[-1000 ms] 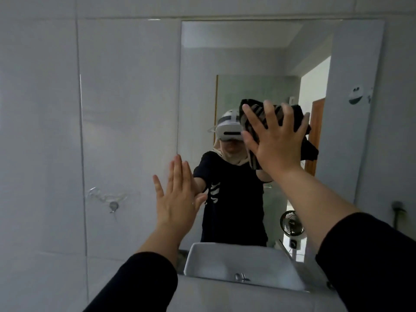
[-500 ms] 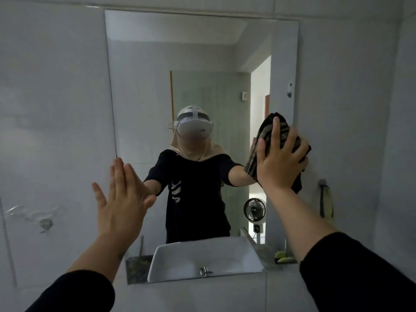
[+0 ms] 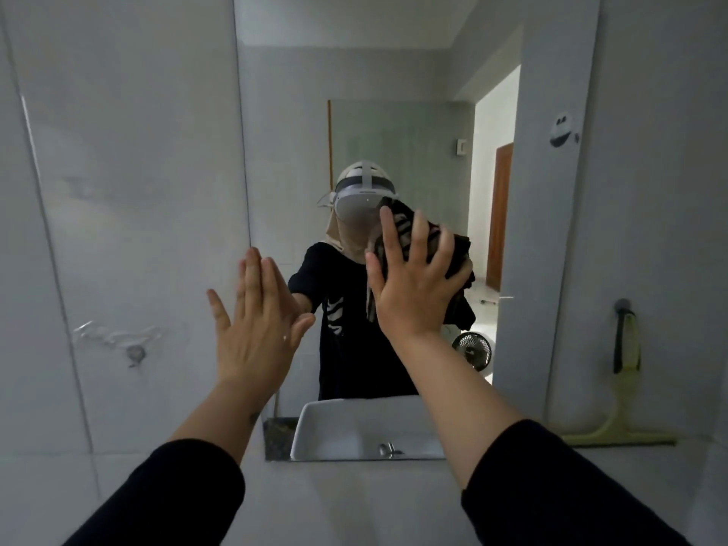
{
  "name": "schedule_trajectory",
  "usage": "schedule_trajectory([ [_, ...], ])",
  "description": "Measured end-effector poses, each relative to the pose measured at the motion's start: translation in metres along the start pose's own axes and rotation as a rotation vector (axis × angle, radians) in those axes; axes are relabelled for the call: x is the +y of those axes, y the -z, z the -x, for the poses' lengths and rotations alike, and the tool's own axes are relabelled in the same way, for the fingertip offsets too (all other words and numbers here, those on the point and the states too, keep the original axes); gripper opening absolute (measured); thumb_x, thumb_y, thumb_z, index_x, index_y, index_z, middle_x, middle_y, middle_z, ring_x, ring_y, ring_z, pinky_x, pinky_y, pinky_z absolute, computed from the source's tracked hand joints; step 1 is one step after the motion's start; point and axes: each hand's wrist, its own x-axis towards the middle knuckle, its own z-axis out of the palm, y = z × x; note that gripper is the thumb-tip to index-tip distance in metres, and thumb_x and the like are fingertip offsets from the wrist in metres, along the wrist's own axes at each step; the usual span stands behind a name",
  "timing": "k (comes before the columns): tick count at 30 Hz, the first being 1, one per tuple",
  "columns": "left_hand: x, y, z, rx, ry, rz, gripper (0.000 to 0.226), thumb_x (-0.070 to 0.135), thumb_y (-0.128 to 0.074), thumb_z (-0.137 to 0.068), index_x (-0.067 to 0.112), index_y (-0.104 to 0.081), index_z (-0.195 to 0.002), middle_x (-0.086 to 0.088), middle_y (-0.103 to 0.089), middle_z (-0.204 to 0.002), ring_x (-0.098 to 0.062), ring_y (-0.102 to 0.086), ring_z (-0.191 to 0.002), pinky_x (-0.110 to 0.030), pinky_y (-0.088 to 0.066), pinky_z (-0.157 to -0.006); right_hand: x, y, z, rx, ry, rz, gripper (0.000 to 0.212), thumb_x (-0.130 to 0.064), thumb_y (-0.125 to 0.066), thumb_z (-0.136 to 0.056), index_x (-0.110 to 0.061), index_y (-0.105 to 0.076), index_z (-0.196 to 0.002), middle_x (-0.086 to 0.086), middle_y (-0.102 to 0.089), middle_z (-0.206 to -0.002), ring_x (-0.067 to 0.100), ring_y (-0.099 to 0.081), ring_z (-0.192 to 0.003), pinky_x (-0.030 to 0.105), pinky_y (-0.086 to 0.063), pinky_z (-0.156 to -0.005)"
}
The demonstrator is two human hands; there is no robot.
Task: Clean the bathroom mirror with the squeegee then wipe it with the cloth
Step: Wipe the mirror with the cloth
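Leftward went the right hand [image 3: 413, 289], fingers spread, pressing the cloth [image 3: 459, 250] mid-mirror [image 3: 394, 112]; the left hand [image 3: 256, 329] lay flat and open at the mirror's left edge. Squeegee [image 3: 622, 388] hung on the right wall.

We're counting two bare hands w/ black sleeves: the left hand [image 3: 258, 329] and the right hand [image 3: 413, 283]. We're seeing one dark striped cloth [image 3: 459, 266], one frameless rectangular wall mirror [image 3: 551, 230], and one pale yellow-green squeegee w/ a black handle [image 3: 624, 388]. In the reflection we're spotting one white rectangular basin [image 3: 354, 423] w/ one metal tap [image 3: 388, 449], one small black round fan [image 3: 472, 348], one brown wooden door [image 3: 499, 214], and approx. one round wall hook [image 3: 561, 130].
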Motion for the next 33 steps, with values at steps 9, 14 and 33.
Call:
schedule_trajectory([
  [9,-0.022,-0.021,0.035,-0.076,0.187,0.21,0.091,0.066,-0.027,-0.091,0.013,0.023,-0.146,-0.004,0.029,-0.155,-0.015,0.025,-0.143,-0.059,0.002,-0.115,-0.075,-0.006,0.009,-0.05,0.28,-0.015,0.058,-0.052,-0.028,-0.097,-0.037,-0.011,-0.151,0.01,-0.026,-0.148,0.038,-0.026,-0.133,0.068,-0.028,-0.097],
  [14,-0.027,-0.035,0.042,-0.131,0.183,0.25,0.095,0.072,-0.019,-0.085,0.014,0.023,-0.146,-0.002,0.036,-0.151,-0.014,0.032,-0.139,-0.054,0.001,-0.115,-0.1,-0.009,0.024,-0.086,0.463,0.0,0.058,-0.049,-0.033,-0.098,-0.033,-0.016,-0.15,0.01,-0.032,-0.148,0.037,-0.03,-0.133,0.068,-0.027,-0.097],
  [33,-0.018,-0.022,0.036,-0.245,0.257,0.182,0.093,0.062,-0.029,-0.089,0.009,0.021,-0.146,-0.008,0.035,-0.153,-0.023,0.024,-0.144,-0.055,-0.007,-0.117,0.061,0.006,0.047,-0.129,0.232,0.153,0.056,-0.057,-0.03,-0.097,-0.041,-0.017,-0.148,0.008,-0.022,-0.143,0.036,-0.028,-0.127,0.064,-0.035,-0.094],
])
